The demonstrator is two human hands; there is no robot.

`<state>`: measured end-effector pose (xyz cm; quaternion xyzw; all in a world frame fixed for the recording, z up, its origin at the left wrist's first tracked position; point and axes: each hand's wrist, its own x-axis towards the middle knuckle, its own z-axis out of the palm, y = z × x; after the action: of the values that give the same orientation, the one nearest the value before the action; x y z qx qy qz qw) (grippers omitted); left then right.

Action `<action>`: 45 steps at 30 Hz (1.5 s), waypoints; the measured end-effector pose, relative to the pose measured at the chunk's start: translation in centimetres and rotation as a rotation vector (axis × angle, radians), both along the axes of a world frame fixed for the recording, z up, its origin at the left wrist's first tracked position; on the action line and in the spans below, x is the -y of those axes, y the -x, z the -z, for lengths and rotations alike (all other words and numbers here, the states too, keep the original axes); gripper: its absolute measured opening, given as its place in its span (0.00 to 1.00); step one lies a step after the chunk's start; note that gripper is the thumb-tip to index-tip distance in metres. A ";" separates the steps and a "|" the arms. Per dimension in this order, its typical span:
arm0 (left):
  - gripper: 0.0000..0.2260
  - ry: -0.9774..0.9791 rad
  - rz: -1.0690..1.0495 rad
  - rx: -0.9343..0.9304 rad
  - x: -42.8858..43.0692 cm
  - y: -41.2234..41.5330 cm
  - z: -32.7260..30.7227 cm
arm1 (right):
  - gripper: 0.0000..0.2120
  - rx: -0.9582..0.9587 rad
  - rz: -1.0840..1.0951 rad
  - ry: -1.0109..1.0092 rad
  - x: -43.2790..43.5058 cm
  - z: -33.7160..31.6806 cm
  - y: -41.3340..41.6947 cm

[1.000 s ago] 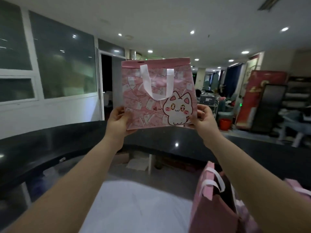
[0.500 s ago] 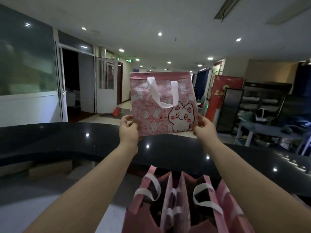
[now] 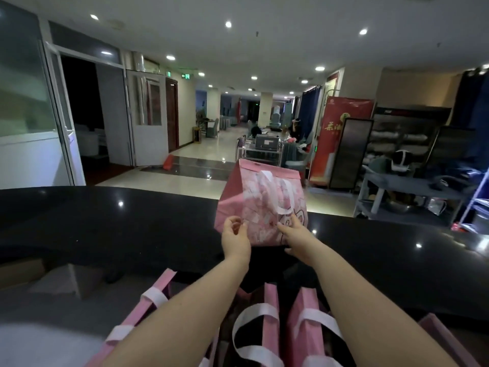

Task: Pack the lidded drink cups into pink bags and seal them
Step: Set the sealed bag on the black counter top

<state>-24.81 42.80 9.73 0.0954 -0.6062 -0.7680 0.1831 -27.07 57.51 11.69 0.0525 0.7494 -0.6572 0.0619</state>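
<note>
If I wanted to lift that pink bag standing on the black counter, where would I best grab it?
Probably the white handle on the pink bag: it hangs as an open loop down the near face, so hook it from the near side.

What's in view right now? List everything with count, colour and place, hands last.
Pink cat-print tote bag with white handle: one, pink and white, standing on the counter, top folded shut.
Glossy black counter: one, black, across the middle of the view.
Open pink bags with white handles: several, exact count unclear, pink, low foreground on the near side of the counter.
Red standing banner: one, red, right background.
Grey table: one, grey, far right.
Left hand: one, at the tote bag's lower left, fingers curled; grip unclear.
Right hand: one, fingers extended against the tote bag's front.
</note>
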 end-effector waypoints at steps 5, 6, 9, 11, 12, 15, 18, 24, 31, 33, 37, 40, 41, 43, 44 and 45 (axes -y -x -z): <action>0.06 0.203 0.208 0.060 -1.3 0.6 3.6 | 0.35 0.024 -0.006 0.052 -2.7 2.0 1.3; 0.07 0.280 0.257 0.051 -1.1 0.7 3.6 | 0.37 0.034 -0.016 0.042 -3.0 2.2 1.4; 0.12 0.397 0.307 0.016 0.4 2.1 2.8 | 0.42 0.054 -0.026 0.045 -3.9 2.3 1.6; 0.10 0.360 0.197 0.002 1.8 3.4 2.0 | 0.48 0.061 -0.014 0.064 -3.7 2.1 2.0; 0.09 0.374 0.121 0.010 2.5 4.0 1.6 | 0.54 0.048 0.009 0.081 -3.2 1.8 2.1; 0.20 0.464 -0.043 0.026 4.5 6.4 0.3 | 0.71 -0.091 0.207 0.121 -1.7 1.0 2.7; 0.35 0.529 0.093 0.066 5.2 8.4 -1.1 | 0.64 -0.154 0.351 0.019 0.3 0.2 2.2; 0.23 0.562 0.334 0.044 4.1 9.2 -0.1 | 0.58 -0.057 0.367 -0.236 4.8 1.6 2.0; 0.16 0.675 0.179 -0.095 4.9 8.1 1.6 | 0.42 -0.248 0.396 -0.139 4.2 1.9 3.6; 0.15 0.656 0.173 -0.098 5.3 8.5 1.4 | 0.39 -0.270 0.393 -0.210 4.4 2.1 3.8; 0.15 0.632 0.200 -0.045 5.8 8.9 1.7 | 0.33 -0.277 0.435 -0.297 5.2 2.7 4.2; 0.15 0.636 0.277 0.032 6.7 9.1 2.5 | 0.28 -0.252 0.403 -0.326 4.6 3.5 3.7; 0.15 0.645 0.320 0.066 7.2 9.0 2.8 | 0.27 -0.227 0.382 -0.362 4.2 3.9 3.3; 0.15 0.720 0.400 0.120 8.2 9.0 3.7 | 0.23 -0.162 0.324 -0.499 3.4 4.7 2.6; 0.14 0.766 0.423 0.130 8.6 9.0 4.0 | 0.22 -0.141 0.297 -0.571 3.2 4.9 2.4; 0.13 0.799 0.431 0.126 8.9 9.0 4.2 | 0.21 -0.132 0.281 -0.617 3.1 5.0 2.2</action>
<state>-33.78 33.91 5.55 -0.0644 -0.8709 -0.4872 0.0045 -29.29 54.39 6.65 0.1288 0.9006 -0.4037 -0.0965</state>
